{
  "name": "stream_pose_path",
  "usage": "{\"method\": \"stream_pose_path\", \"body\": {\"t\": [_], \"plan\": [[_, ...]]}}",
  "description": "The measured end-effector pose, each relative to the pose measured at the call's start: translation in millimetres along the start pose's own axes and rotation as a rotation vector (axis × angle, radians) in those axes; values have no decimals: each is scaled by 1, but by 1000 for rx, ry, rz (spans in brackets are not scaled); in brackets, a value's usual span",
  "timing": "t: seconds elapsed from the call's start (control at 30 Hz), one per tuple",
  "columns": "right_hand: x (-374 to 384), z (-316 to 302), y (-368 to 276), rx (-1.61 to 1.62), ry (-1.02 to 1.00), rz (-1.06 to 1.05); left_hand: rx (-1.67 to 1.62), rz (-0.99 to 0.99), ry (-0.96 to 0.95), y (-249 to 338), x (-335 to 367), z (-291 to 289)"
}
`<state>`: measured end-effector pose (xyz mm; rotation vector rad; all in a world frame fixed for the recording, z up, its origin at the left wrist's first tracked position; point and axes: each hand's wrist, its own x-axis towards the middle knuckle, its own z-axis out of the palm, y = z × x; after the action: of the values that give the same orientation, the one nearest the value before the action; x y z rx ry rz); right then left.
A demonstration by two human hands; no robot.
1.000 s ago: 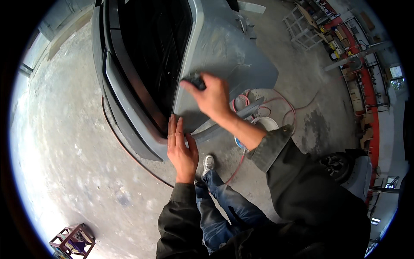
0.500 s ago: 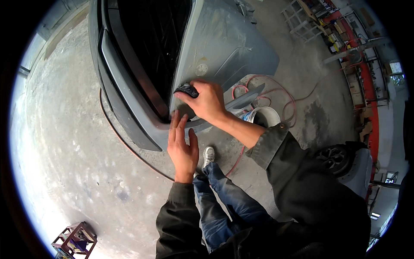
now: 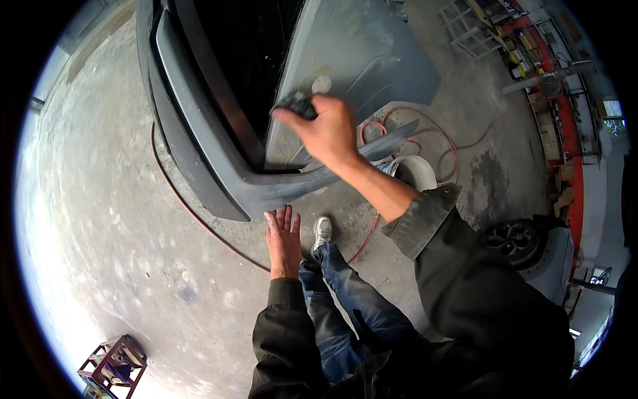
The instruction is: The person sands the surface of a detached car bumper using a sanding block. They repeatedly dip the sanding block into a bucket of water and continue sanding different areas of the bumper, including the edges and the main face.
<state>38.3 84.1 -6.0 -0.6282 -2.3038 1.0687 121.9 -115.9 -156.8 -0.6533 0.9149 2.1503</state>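
The right hand (image 3: 332, 130) clasps a dark pad (image 3: 296, 104) over the grey bumper (image 3: 359, 40); the left hand (image 3: 284, 243), empty, fingers extended, is beside the bumper's near edge. A pale patch (image 3: 321, 84) suggests work only partly done.

Gray concr. flr (image 3: 119, 219): red hose (image 3: 456, 151), wht bucket (image 3: 426, 171) on it.

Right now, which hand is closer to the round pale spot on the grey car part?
Right. In the picture, the right hand, holding a dark lump, is just below the pale spot; the left hand is lower, near the edge of the grey part.
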Motion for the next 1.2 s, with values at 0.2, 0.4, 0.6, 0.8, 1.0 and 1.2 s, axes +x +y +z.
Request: {"method": "stream_pose_path", "body": {"t": [0.2,0.4,0.6,0.8,1.0,1.2], "plan": [[-43,15,14,-228,-110,-256,-140,-10,70,-3,10,1],[-38,16,6,-77,-53,-97,-34,17,120,1,17,-7],[-25,1,18,-139,-165,-72,60,-31,107,7,12,-8],[16,-14,1,-82,63,-20,99,-31,123,7,11,-12],[-33,-21,30,-184,-237,-23,231,-32,117,16,5,-13],[20,-67,-14,-260,-395,-733,128,14,203,10,8,-21]]}}
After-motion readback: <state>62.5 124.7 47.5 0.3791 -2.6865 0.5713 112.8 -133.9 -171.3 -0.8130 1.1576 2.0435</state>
